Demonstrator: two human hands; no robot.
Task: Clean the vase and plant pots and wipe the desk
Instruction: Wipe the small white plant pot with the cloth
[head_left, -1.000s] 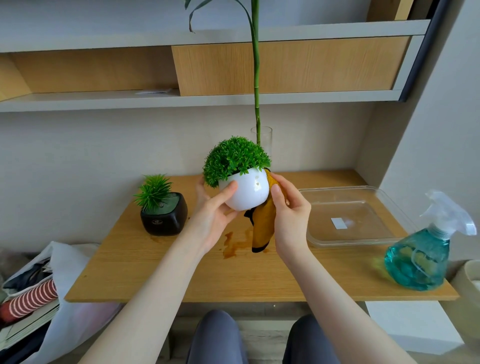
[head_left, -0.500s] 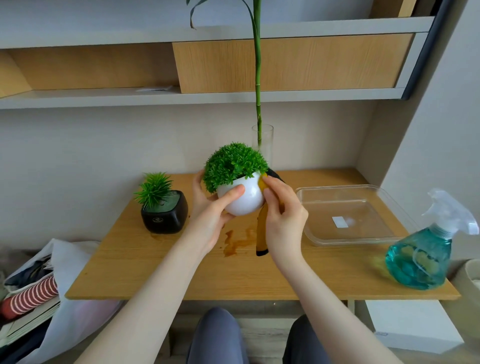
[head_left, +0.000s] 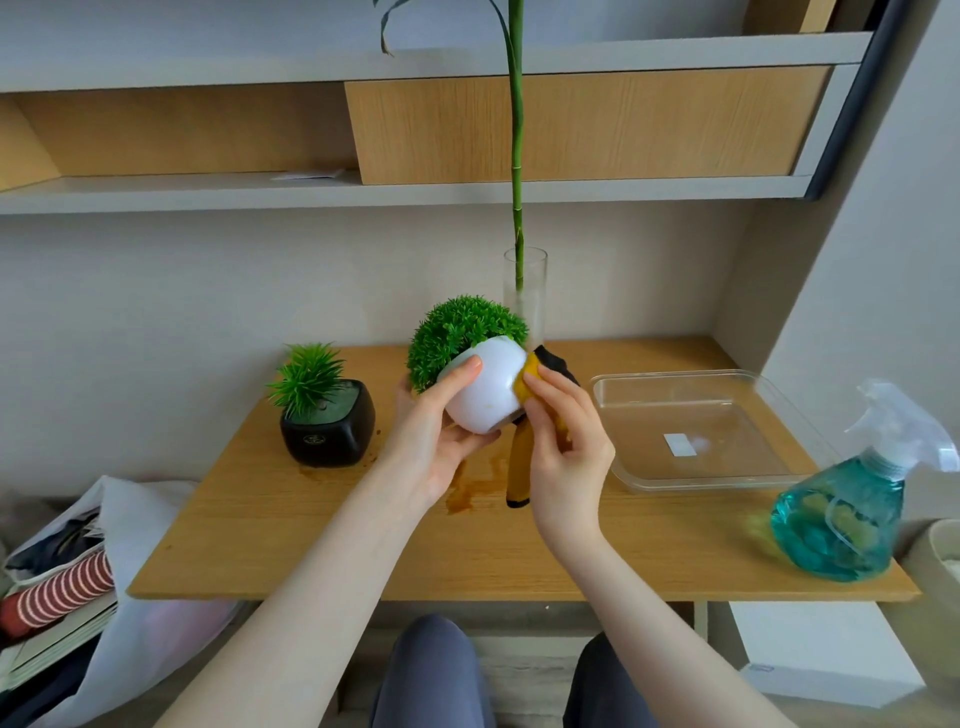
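Note:
My left hand (head_left: 434, 431) grips a round white plant pot (head_left: 483, 392) with a green bushy plant, held above the wooden desk (head_left: 363, 540) and tilted to the left. My right hand (head_left: 563, 439) holds a yellow cloth (head_left: 519, 462) against the pot's right side; the cloth's end hangs down toward the desk. A black square pot (head_left: 330, 428) with a spiky green plant stands at the desk's left. A tall glass vase (head_left: 525, 291) with a bamboo stalk stands behind the white pot. A brown wet stain (head_left: 470, 488) lies on the desk under my hands.
A shallow transparent plastic tray (head_left: 691, 431) sits at the desk's right. A teal spray bottle (head_left: 852, 504) stands at the front right corner. Shelves (head_left: 395, 192) run along the wall above. A white bag (head_left: 104, 551) with striped items lies on the floor at left.
The white pot has tipped further to the left in my left hand. My right hand with the cloth has slid along the pot's right side.

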